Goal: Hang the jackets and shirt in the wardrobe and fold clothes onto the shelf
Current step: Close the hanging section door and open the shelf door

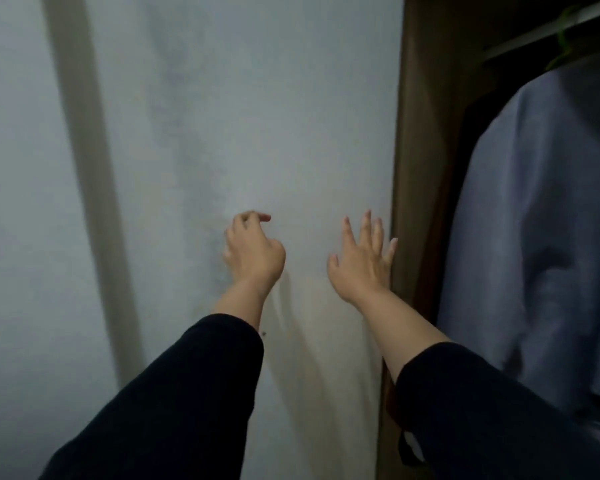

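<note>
White door: a big white wardrobe door (257,116) is filling most of the view, with a pale stripe running down its left part.

Right hand: the right hand (362,261) is lying flat on the door with its fingers straight and spread out. It is sitting right next to the door's right edge. It is holding nothing.

Left hand: the left hand (253,252) is up against the same door, a little way to the left. Its fingers are bending in loosely. It is holding nothing.

Sleeves: both arms are wearing black sleeves (174,403), pushed back from the wrists.

Brown edge: a brown wooden strip (416,150) is standing just to the right of the door.

Blue shirt: a light blue shirt (541,220) is hanging inside the wardrobe, on the far right of the view.

Hanger: a green hanger (563,39) is hooking over a pale rail (548,36) at the top, above the shirt.

Inside: the space behind the shirt is looking very dark.
</note>
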Demonstrator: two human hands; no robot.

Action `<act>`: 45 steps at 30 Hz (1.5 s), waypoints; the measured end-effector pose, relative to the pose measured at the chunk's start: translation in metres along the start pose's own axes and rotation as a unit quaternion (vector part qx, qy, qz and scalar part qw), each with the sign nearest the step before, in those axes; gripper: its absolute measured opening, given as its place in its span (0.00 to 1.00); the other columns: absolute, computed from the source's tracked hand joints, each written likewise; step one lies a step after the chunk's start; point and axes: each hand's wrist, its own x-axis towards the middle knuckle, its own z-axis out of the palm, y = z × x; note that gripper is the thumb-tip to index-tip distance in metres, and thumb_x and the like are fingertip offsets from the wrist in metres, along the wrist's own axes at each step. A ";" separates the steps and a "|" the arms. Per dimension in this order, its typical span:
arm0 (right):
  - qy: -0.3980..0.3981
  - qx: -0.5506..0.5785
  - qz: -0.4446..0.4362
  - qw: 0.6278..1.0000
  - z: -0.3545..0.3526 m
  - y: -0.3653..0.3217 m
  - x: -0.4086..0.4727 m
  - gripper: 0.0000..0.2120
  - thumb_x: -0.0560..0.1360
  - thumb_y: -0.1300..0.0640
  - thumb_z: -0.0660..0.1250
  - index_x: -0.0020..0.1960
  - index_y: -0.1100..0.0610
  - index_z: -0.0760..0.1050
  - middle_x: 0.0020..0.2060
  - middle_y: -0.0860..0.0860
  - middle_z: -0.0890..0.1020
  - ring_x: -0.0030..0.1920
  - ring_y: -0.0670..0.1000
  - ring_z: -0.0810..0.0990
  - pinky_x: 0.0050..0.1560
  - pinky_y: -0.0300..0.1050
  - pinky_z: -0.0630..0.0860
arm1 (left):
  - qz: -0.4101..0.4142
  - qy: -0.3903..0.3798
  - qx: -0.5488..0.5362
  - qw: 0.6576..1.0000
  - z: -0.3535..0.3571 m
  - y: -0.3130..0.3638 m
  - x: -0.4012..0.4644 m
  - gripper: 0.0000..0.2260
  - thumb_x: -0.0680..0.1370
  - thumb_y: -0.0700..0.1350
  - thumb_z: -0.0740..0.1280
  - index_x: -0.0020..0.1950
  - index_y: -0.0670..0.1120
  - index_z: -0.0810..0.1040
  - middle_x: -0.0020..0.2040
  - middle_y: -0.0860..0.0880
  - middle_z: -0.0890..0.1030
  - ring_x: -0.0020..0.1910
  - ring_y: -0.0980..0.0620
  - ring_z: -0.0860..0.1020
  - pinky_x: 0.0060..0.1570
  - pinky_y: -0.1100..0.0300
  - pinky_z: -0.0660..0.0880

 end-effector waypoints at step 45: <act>-0.162 -0.012 -0.028 0.986 -0.148 0.053 -0.201 0.41 0.77 0.56 0.60 0.78 0.51 0.33 0.76 0.52 0.33 0.76 0.54 0.31 0.73 0.67 0.37 | -0.008 -0.119 -0.180 0.976 -0.103 0.082 -0.240 0.29 0.82 0.43 0.59 0.79 0.50 0.49 0.77 0.51 0.59 0.75 0.51 0.60 0.67 0.64 0.58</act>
